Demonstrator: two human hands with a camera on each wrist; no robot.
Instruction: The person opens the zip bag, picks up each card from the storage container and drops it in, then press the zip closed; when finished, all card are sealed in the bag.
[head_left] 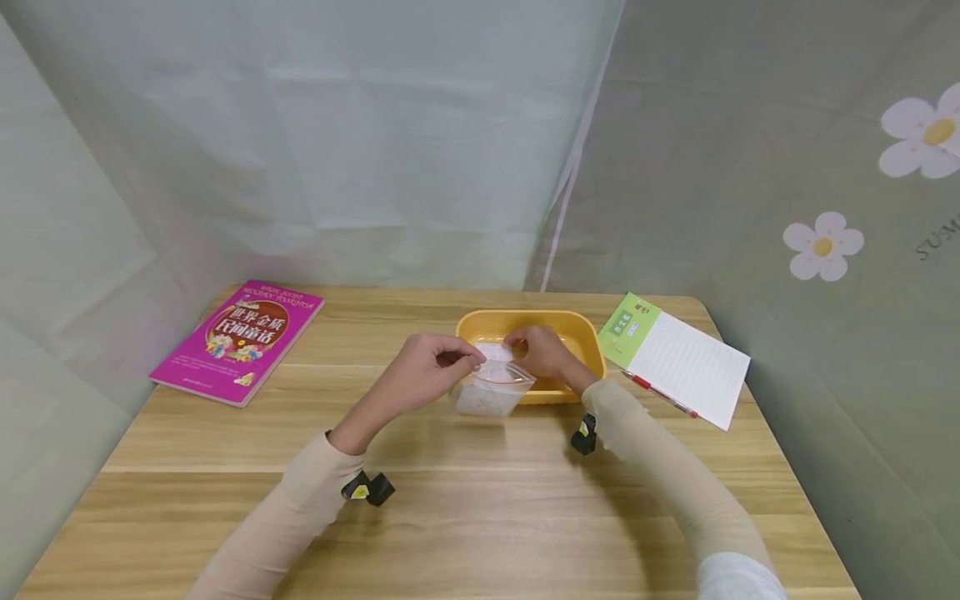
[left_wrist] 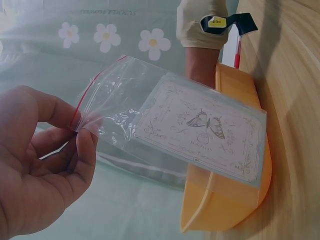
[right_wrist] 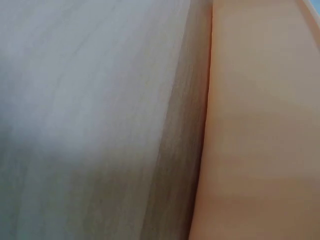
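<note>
My left hand pinches a clear zip bag near its red-edged top, between thumb and fingers. Inside the bag sits a pale card printed with a butterfly and an ornate border. The bag hangs over the front left rim of the yellow basket. My right hand reaches into that basket, fingers bent, beside a white paper or card. Whether its fingertips pinch that card cannot be made out. In the right wrist view only the basket's outer wall and the tabletop show.
A pink book lies at the table's back left. To the right of the basket lies a lined notepad with a green header, a red pen along its near edge. Fabric walls close in the wooden table.
</note>
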